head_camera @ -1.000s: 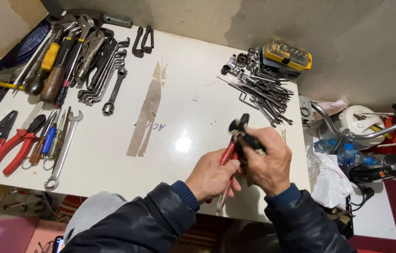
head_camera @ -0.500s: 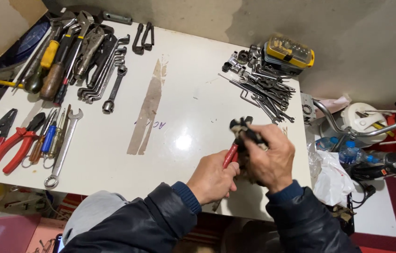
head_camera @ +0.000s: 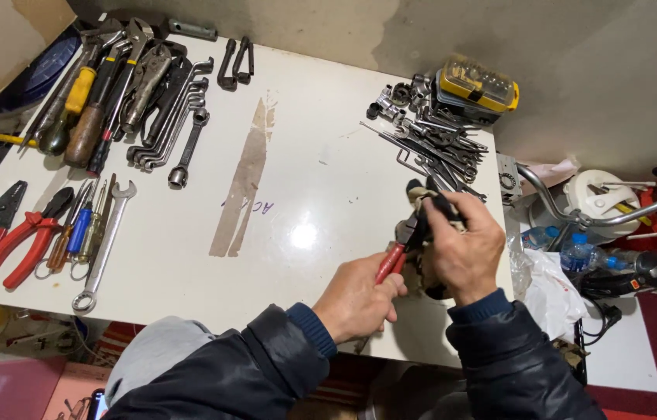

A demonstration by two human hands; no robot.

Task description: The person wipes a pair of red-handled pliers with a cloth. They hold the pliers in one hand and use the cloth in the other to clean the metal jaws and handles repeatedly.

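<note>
Bright overhead light leaves a white glare spot near the middle of the white table [head_camera: 305, 179]; shadows are soft, focus sharp, edges slightly bowed.

The right hand [head_camera: 464, 249] covers most of the pliers' [head_camera: 400, 247] head; the left hand [head_camera: 356, 299] hides their red handles' ends.

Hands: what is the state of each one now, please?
Left hand: closed on the red-handled pliers.
Right hand: closed, gripping a dirty rag over the pliers' head.

White table [head_camera: 321, 202], wrenches [head_camera: 169, 117], red pliers [head_camera: 25, 241], hex keys [head_camera: 437, 148]
</note>
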